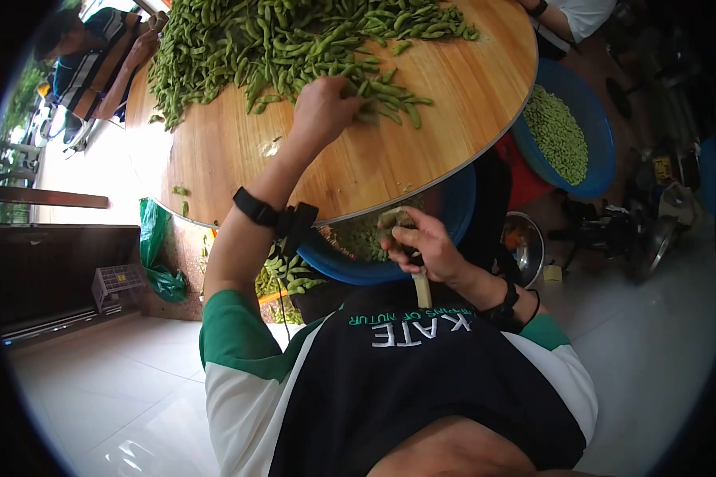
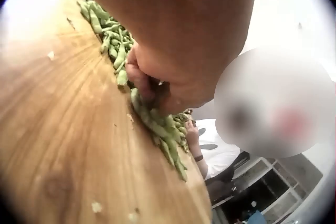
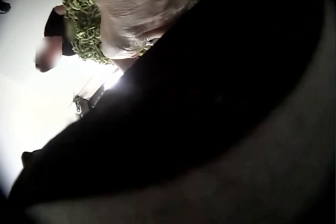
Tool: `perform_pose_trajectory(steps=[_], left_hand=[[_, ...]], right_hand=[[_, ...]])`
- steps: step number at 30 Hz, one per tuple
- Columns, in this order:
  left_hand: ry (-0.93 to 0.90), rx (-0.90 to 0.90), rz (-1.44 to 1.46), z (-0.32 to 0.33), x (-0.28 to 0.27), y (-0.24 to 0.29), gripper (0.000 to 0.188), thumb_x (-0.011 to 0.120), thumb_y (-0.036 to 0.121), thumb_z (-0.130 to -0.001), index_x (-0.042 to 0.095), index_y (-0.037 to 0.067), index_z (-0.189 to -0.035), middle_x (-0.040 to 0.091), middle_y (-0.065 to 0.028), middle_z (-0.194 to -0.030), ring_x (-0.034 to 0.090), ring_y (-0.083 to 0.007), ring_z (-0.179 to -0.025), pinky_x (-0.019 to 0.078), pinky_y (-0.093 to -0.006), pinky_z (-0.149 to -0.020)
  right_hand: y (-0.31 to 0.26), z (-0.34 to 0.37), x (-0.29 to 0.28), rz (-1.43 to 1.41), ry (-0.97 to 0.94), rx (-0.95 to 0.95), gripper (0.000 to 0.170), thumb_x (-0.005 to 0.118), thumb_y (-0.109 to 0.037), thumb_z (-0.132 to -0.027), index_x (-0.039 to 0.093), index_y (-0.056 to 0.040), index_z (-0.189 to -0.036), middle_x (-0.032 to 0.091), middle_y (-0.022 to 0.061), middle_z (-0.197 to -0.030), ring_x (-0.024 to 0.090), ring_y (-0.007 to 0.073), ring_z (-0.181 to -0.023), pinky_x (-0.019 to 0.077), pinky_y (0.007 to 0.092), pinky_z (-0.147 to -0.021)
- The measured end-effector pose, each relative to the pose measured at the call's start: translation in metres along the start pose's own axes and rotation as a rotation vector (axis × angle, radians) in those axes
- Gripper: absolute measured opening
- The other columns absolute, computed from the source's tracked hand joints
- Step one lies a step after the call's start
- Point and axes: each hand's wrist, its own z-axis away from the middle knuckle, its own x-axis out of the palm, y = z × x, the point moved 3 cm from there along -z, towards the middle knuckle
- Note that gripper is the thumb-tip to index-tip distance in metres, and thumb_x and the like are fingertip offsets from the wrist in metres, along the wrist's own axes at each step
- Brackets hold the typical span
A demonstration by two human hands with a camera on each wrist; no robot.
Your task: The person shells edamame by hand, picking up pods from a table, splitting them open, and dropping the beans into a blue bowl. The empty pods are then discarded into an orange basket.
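Note:
Green bean pods (image 1: 294,48) are heaped across the wooden table (image 1: 453,103). At the heap's near edge, my left hand (image 1: 324,110) has its fingers bent down around some pods. The left wrist view shows that hand (image 2: 168,85) low over the tabletop, fingertips partly hidden among pods (image 2: 149,121). My right hand (image 1: 431,245) is curled above a blue basin (image 1: 362,274) below the table edge, with brownish material around its fingers; whether it holds a pod is unclear. Only part of the right hand (image 3: 136,14) shows in the right wrist view, its fingertips hidden.
A second blue basin (image 1: 605,151) with shelled beans (image 1: 555,135) stands to the right, near a metal bowl (image 1: 523,250). One person (image 1: 95,67) is at the table's far left, another (image 1: 577,20) at the far right. A green bag (image 1: 157,254) hangs at the left.

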Motion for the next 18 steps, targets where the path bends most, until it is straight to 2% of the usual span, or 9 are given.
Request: perform_pose_trajectory(steps=[2, 3, 4, 6, 7, 10, 14, 16, 18], left_hand=[[-0.059, -0.091, 0.401, 0.012, -0.001, -0.011, 0.013, 0.069, 0.009, -0.076, 0.065, -0.003, -0.081, 0.064, -0.0127, -0.07, 0.062, -0.0223, -0.06, 0.0484, -0.0332, -0.058], [-0.011, -0.061, 0.419, 0.018, 0.0, -0.021, 0.011, 0.07, 0.006, -0.075, 0.064, -0.001, -0.081, 0.063, -0.0063, -0.069, 0.058, -0.0125, -0.057, 0.0449, -0.0269, -0.052], [-0.014, -0.063, 0.414, 0.025, -0.007, -0.014, 0.011, 0.07, 0.006, -0.075, 0.064, -0.001, -0.081, 0.063, -0.0063, -0.069, 0.058, -0.0125, -0.057, 0.0449, -0.0269, -0.052], [-0.129, -0.26, 0.85, 0.051, -0.015, -0.003, 0.011, 0.071, 0.005, -0.074, 0.064, 0.001, -0.082, 0.063, -0.0046, -0.07, 0.058, -0.0096, -0.056, 0.0404, -0.022, -0.048], [-0.151, -0.252, 0.935, 0.063, -0.013, -0.001, 0.013, 0.071, 0.004, -0.074, 0.064, 0.004, -0.084, 0.063, -0.003, -0.071, 0.057, -0.0066, -0.056, 0.0368, -0.0187, -0.046], [-0.164, -0.237, 0.993, 0.094, -0.013, 0.017, 0.012, 0.071, 0.004, -0.075, 0.064, 0.003, -0.085, 0.063, -0.0026, -0.069, 0.057, -0.0068, -0.056, 0.0365, -0.0188, -0.046], [-0.177, -0.25, 1.089, 0.116, -0.004, 0.022, 0.015, 0.071, 0.002, -0.075, 0.066, 0.003, -0.089, 0.064, -0.0012, -0.069, 0.057, -0.0065, -0.058, 0.0365, -0.0188, -0.051], [-0.183, -0.248, 1.053, 0.12, -0.006, 0.022, 0.015, 0.071, 0.0, -0.075, 0.066, 0.002, -0.089, 0.064, -0.0008, -0.07, 0.057, -0.0065, -0.059, 0.0369, -0.0191, -0.053], [-0.167, -0.272, 1.024, 0.123, -0.004, 0.02, 0.016, 0.071, 0.0, -0.075, 0.066, 0.002, -0.09, 0.064, -0.0006, -0.07, 0.057, -0.0064, -0.059, 0.0362, -0.0189, -0.052]], right_hand=[[0.008, 0.002, 0.002, 0.034, -0.032, -0.011, 0.021, 0.047, -0.013, -0.096, 0.048, -0.0032, -0.114, 0.055, 0.0078, -0.085, 0.046, 0.0079, -0.059, 0.0358, 0.0181, -0.043], [0.011, 0.003, 0.002, 0.126, -0.076, 0.005, 0.022, 0.045, -0.015, -0.097, 0.048, -0.0043, -0.116, 0.054, 0.0065, -0.083, 0.045, 0.0071, -0.058, 0.0361, 0.0179, -0.043], [0.009, 0.001, 0.004, 0.12, -0.078, 0.004, 0.022, 0.045, -0.015, -0.097, 0.048, -0.0043, -0.116, 0.054, 0.0065, -0.083, 0.045, 0.0071, -0.058, 0.0361, 0.0179, -0.043], [-0.006, -0.006, 0.008, 0.197, -0.03, 0.006, 0.024, 0.043, -0.016, -0.098, 0.047, -0.0053, -0.119, 0.052, 0.0055, -0.081, 0.044, 0.0067, -0.058, 0.0365, 0.0183, -0.044], [-0.015, -0.012, 0.01, 0.217, 0.028, -0.117, 0.027, 0.045, -0.017, -0.098, 0.047, -0.0046, -0.122, 0.054, 0.0042, -0.08, 0.044, 0.0053, -0.054, 0.0357, 0.0183, -0.044], [-0.046, -0.022, 0.019, 0.126, 0.038, -0.241, 0.032, 0.044, -0.02, -0.098, 0.044, -0.0038, -0.126, 0.053, 0.0043, -0.082, 0.044, 0.0057, -0.055, 0.0355, 0.0178, -0.044], [-0.046, -0.029, 0.023, 0.088, -0.006, -0.215, 0.033, 0.043, -0.022, -0.099, 0.043, -0.0027, -0.126, 0.053, 0.0044, -0.084, 0.044, 0.0063, -0.057, 0.0356, 0.0176, -0.043], [-0.043, -0.027, 0.021, 0.064, -0.077, -0.196, 0.041, 0.043, -0.022, -0.099, 0.037, 0.0007, -0.133, 0.053, 0.0068, -0.085, 0.042, 0.0081, -0.056, 0.0357, 0.0184, -0.043], [-0.043, -0.025, 0.023, 0.058, -0.117, -0.183, 0.04, 0.043, -0.022, -0.099, 0.037, 0.0006, -0.132, 0.053, 0.0069, -0.085, 0.042, 0.0079, -0.056, 0.0355, 0.0182, -0.043]])
